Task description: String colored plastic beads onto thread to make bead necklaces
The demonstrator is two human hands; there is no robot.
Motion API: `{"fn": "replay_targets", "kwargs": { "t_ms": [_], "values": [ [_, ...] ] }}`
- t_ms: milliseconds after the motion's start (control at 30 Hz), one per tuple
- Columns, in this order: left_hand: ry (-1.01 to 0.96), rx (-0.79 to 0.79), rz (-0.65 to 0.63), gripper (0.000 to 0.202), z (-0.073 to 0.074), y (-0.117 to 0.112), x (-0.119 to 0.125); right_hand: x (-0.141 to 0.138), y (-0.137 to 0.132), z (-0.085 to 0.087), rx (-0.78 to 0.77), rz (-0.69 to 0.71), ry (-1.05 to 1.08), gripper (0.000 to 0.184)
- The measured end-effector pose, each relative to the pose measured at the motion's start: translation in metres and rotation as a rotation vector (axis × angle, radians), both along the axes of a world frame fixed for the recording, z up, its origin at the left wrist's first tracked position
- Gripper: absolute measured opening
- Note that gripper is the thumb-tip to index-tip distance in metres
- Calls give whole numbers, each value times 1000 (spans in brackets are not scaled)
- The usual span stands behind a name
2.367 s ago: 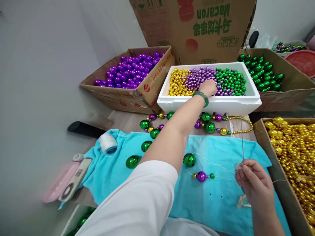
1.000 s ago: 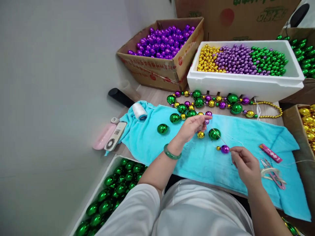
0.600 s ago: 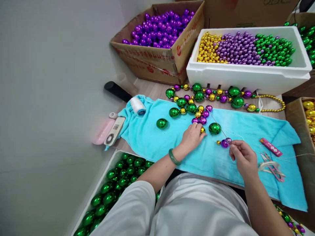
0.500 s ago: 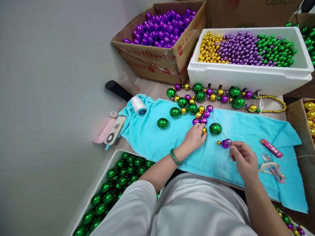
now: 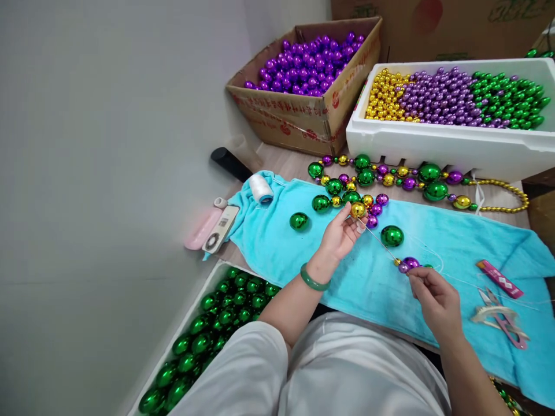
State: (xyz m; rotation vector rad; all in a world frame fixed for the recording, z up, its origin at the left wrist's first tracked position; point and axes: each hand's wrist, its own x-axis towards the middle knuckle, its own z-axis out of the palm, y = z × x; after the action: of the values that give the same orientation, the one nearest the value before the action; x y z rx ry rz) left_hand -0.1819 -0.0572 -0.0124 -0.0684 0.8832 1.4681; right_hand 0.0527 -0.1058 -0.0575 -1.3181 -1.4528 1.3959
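Note:
My left hand (image 5: pixel 340 234), with a green bangle on the wrist, pinches a gold bead (image 5: pixel 358 210) at the tip of a thin long needle (image 5: pixel 377 240). The needle's lower end is pinched in my right hand (image 5: pixel 433 294), just behind a purple bead (image 5: pixel 410 264) and small beads strung on white thread. Both hands hover over a turquoise towel (image 5: pixel 437 254). A loose green ball (image 5: pixel 392 236) lies between them, beside a small heap of gold and purple beads (image 5: pixel 373 203).
A finished bead string (image 5: pixel 416 179) lies behind the towel. A white foam box (image 5: pixel 442 147) holds gold, purple and green beads; a cardboard box (image 5: pixel 303 118) holds purple balls. A tray of green balls (image 5: pixel 208 335) sits lower left. Thread spool (image 5: pixel 261 189), scissors (image 5: pixel 503 318), pink case (image 5: pixel 203 229).
My left hand came back from the foam box, dropped beads on the towel, then picked up a gold bead and raised it to the needle tip. My right hand kept its hold on the needle.

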Motion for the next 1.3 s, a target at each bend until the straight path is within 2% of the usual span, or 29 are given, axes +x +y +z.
{"fn": "replay_targets", "kwargs": {
  "t_ms": [233, 467, 767, 900, 1100, 1300],
  "values": [
    [27, -8, 23, 24, 0, -1, 0, 2, 2, -3, 59, 11, -65, 18],
    [125, 83, 59, 18, 1, -6, 5, 0, 1, -2, 84, -22, -115, 19],
    [192, 116, 8, 28, 2, -11, 16, -7, 3, -2, 132, -60, -120, 21],
    [191, 137, -9, 29, 4, -13, 20, -11, 4, -4, 110, -89, -91, 21],
    [125, 224, -23, 30, 4, -13, 22, -11, 7, -7, -33, -63, 63, 20],
    [113, 296, -45, 34, 6, -14, 24, -10, 10, -10, -42, -58, 112, 19]
  ]
}}
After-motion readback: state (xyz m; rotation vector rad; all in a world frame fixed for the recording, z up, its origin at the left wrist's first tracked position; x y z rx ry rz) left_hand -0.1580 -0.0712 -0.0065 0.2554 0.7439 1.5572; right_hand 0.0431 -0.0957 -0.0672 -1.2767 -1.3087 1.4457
